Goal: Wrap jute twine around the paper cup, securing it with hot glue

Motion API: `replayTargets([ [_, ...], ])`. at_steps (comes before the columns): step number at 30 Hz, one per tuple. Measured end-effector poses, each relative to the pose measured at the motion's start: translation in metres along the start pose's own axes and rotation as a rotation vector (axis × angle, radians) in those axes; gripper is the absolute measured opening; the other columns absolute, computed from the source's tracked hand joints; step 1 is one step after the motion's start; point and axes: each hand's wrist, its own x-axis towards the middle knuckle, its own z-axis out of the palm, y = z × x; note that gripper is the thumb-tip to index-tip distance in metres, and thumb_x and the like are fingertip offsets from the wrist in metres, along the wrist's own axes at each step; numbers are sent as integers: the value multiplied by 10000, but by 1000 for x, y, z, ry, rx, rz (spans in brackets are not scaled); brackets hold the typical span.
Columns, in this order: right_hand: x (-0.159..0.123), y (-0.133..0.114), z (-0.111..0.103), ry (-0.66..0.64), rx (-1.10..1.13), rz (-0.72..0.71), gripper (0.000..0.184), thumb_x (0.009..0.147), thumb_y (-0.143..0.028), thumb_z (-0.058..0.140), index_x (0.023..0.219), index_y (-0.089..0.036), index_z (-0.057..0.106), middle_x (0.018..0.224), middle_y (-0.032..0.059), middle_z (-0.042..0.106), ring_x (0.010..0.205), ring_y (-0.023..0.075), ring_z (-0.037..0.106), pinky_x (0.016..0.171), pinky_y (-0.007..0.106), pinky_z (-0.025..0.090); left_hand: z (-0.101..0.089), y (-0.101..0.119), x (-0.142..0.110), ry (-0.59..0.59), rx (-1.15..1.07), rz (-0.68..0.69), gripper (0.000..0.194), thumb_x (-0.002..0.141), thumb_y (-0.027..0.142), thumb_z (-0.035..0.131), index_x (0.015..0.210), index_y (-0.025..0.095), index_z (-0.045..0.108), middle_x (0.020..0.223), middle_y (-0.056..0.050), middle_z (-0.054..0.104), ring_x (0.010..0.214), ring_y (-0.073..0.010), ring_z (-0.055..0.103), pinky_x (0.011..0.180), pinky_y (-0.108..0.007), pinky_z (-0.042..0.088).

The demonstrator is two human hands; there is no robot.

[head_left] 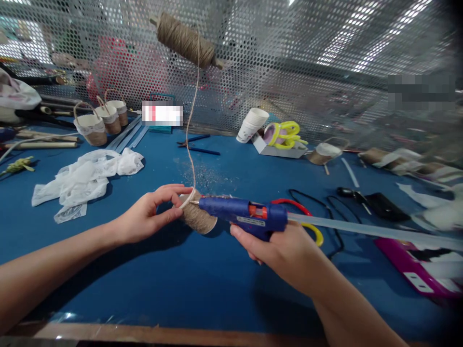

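My left hand (pixel 159 209) grips the rim of a paper cup (pixel 200 219) that lies tilted, its side wrapped in brown twine. In my right hand (pixel 278 248) is a blue hot glue gun (pixel 242 212), its nozzle at the cup's rim by my left fingertips. A long clear glue stick (pixel 333 224) sticks out of its back end. From the cup's rim a strand of twine (pixel 189 144) runs up to a twine spool (pixel 184 41) on a rod by the perforated metal screen. My left fingers partly hide the rim.
Blue-handled pliers (pixel 198 144) lie beyond the cup. Twine-wrapped cups with handles (pixel 92 130) and crumpled white lace (pixel 87 176) are at left. At right are stacked paper cups (pixel 251 124), yellow-handled scissors (pixel 285 135), a black cord (pixel 338 236) and a purple package (pixel 408 270).
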Motion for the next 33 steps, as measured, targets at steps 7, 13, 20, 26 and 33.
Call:
replayTargets([
  [7,-7,8,2,6,-133,-210,188,791,-252,506,766,-294,688,574,5,632,619,193,624,577,297,501,0,-1,-1,10,17,0,122,858,243,484,765,175,524,1295,-87,497,1237,-215,415,1038,-392,302],
  [13,-7,9,2,58,-216,-348,243,819,-222,448,834,-251,689,765,48,691,657,208,638,638,337,503,0,0,0,0,36,5,112,857,227,481,764,170,513,1298,-100,491,1243,-212,406,1038,-389,302],
  [20,-6,-3,1,42,-42,-88,152,809,-297,487,798,-236,626,769,35,696,729,206,651,654,303,517,0,0,-1,1,31,-3,106,855,233,483,768,185,520,1298,-76,494,1236,-210,417,1036,-390,308],
  [26,-13,21,4,38,-246,-343,254,788,-176,483,911,-294,672,768,11,693,743,219,652,724,342,500,0,1,0,4,27,8,110,853,232,485,757,182,505,1308,-84,488,1239,-218,410,1036,-409,302],
  [33,-7,4,0,56,-71,-151,173,813,-259,483,776,-217,647,756,29,697,639,187,647,612,292,506,0,2,0,-9,38,5,113,854,232,482,759,183,521,1298,-80,498,1253,-218,391,1044,-416,292],
])
